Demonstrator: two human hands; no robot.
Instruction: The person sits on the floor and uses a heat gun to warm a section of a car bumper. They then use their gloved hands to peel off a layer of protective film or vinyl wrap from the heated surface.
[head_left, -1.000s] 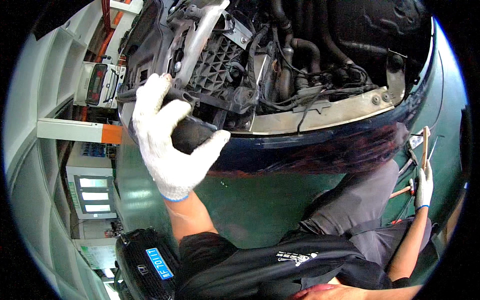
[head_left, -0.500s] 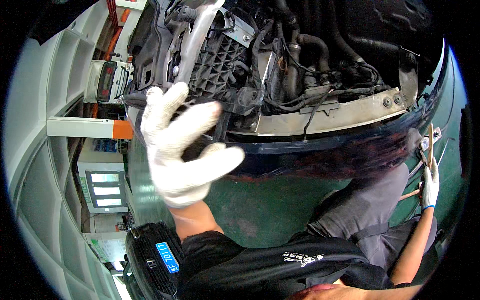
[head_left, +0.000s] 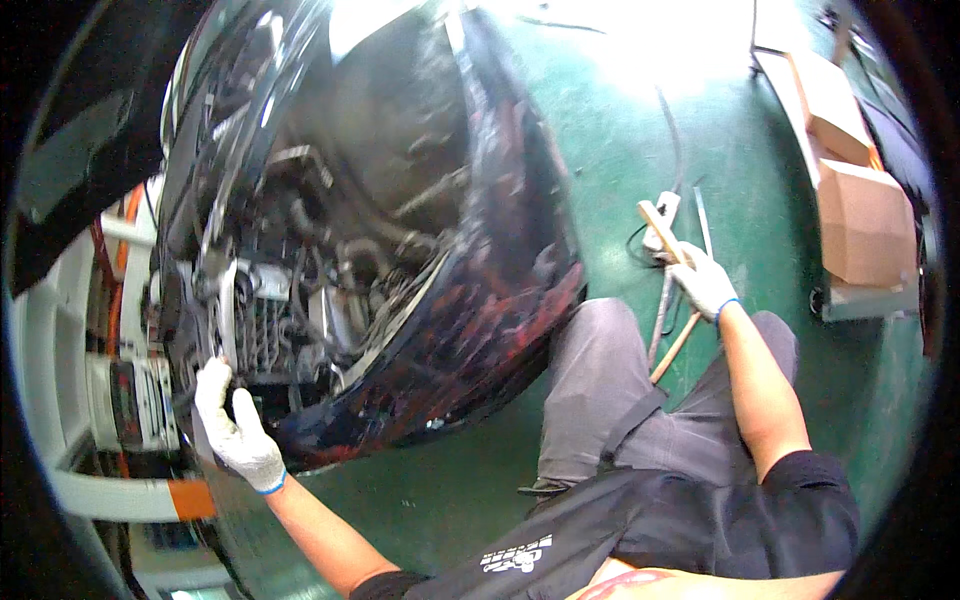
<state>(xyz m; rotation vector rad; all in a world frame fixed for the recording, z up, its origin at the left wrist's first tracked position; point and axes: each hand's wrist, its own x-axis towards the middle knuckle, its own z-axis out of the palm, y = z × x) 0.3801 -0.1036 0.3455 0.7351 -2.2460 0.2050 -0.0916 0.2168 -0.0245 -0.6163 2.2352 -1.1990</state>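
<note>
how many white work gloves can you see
2: one on the left hand, beside the exposed engine bay; one on the right hand, gripping a pale wooden handle.

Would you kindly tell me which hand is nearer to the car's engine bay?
Left: the left hand is at the edge of the engine bay; the right hand is to its right, beyond the bumper.

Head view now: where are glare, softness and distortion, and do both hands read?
Head view: glare washes out the green floor at the top; head view: the engine bay looks dim and soft; head view: left hand and right hand both read, as does the wooden stick; head view: a dark round rim swallows the corners.
</note>
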